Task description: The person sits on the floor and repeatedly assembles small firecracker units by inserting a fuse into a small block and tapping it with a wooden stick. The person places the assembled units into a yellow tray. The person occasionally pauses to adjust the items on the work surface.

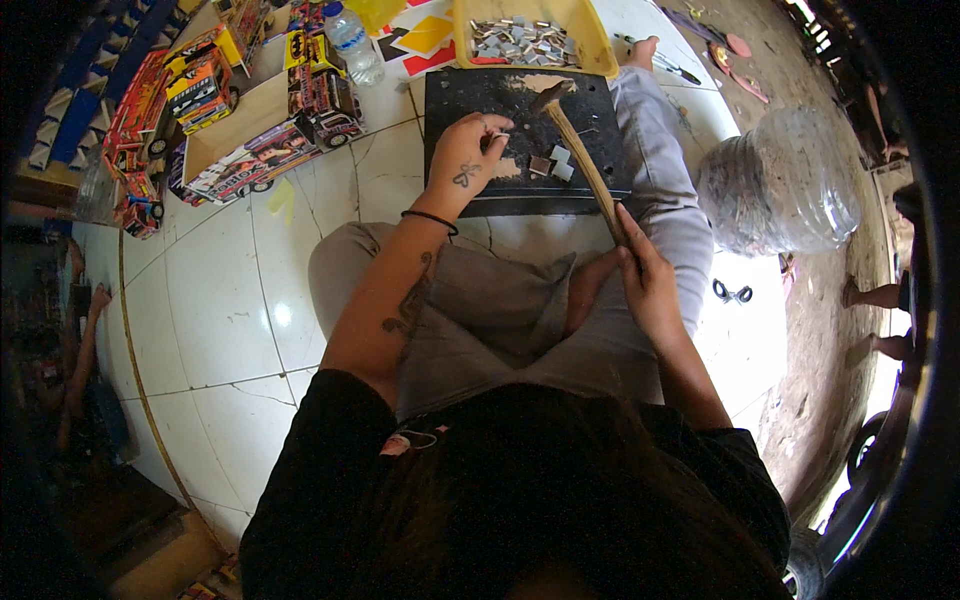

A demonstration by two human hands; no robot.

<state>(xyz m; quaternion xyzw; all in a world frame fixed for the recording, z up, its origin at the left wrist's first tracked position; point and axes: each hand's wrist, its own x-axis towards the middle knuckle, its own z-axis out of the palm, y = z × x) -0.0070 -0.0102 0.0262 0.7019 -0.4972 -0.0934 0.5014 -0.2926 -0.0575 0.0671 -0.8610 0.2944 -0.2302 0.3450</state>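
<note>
My right hand (648,272) is wrapped round the lower end of a wooden-handled hammer (585,160). The hammer's dark head is raised toward the far part of a black board (450,95) in front of my crossed legs. Over the board's left side, my left hand (468,158) is closed in a pinch. A tiny pale bit shows at its fingertips, too small to name. Beside it, to the right, lie several small square pieces (562,168), some silvery and one brown. Thin nail-like bits (590,130) lie farther right on the board.
A yellow tray (610,55) of small metal-and-wood pieces stands beyond the board. Colourful toy trucks (250,165) and a water bottle (352,45) are at the far left. On the right are a large clear plastic container (780,185) and black-handled scissors (732,292).
</note>
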